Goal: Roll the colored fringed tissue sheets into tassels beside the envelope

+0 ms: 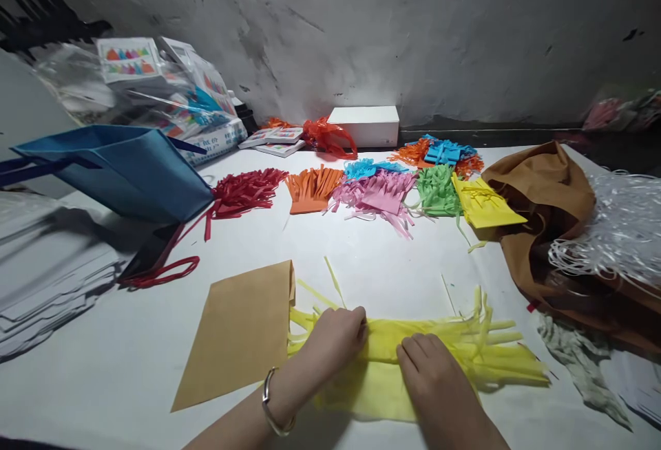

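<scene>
Yellow fringed tissue paper (379, 395) lies on the table in front of me, with cut strips spreading to the left and right. My left hand (341, 333), with a silver bangle on the wrist, is closed on the paper's upper middle. A little to the right, my right hand (431, 367) curls its fingers over the same folded band; the fingertips are partly hidden. A brown paper sheet or envelope (237, 333) lies left of the tissue, close to the strips. Loose yellow strips (334, 281) stick out beyond my left hand.
Fringed bundles line the back: dark red (248, 192), orange (314, 188), pink (379, 192), green (438, 190) and yellow (485, 202). A blue bag (134, 168) stands left. Brown cloth (542, 188) and white cords (614, 230) lie right. A white box (364, 126) sits by the wall.
</scene>
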### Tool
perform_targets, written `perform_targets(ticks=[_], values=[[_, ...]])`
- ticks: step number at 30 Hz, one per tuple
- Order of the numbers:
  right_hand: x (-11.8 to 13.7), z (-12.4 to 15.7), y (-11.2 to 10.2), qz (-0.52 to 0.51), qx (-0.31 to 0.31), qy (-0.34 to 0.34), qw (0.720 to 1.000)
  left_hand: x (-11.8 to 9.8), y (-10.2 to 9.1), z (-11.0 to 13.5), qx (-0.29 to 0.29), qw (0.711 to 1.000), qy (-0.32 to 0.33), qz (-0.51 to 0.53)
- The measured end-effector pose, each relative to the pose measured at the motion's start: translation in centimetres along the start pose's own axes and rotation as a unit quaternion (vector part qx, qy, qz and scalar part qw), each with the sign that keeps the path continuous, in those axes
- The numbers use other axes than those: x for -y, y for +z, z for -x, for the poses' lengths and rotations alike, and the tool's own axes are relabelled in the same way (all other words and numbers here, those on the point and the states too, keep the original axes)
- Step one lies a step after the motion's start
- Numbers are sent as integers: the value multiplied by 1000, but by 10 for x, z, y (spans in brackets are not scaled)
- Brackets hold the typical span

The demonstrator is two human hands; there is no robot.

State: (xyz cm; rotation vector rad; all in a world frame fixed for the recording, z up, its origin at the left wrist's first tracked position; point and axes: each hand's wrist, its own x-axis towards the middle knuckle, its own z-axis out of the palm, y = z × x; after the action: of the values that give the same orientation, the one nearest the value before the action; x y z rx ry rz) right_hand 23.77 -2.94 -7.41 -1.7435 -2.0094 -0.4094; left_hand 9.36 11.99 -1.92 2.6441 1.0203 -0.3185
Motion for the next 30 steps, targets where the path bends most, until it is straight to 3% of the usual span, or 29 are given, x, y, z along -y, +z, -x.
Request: perform_targets(ticks=[3,6,8,10,13,16,20,24,28,30], values=[[0,4,2,-2,0,7,1000,1,-6,14,-56,998,-4,-12],[-2,7,-1,-28,-27,17,999,-5,3,30,-141,981,129,-4],[0,8,-2,-55,-41,3,998,-10,18,36,-169,961,219,-2],[1,10,0,-65,-37,-19,997,-11,34,37,-174,955,241,-7],[1,15,4,-41,-18,-21,999,-6,52,37,-172,958,229,-5],[-5,19,6,-29,10,9,999,4,55,41,-166,967,195,-1],[-13,16,2,4,65,75,995,7,44,41,-130,985,116,-1],[-15,7,-2,74,108,142,981,-1,28,26,-72,997,36,-19],[-13,0,-7,114,156,200,961,-8,18,13,-63,997,16,-30],[-10,-2,-9,130,135,201,961,-9,16,10,-61,998,15,-32]])
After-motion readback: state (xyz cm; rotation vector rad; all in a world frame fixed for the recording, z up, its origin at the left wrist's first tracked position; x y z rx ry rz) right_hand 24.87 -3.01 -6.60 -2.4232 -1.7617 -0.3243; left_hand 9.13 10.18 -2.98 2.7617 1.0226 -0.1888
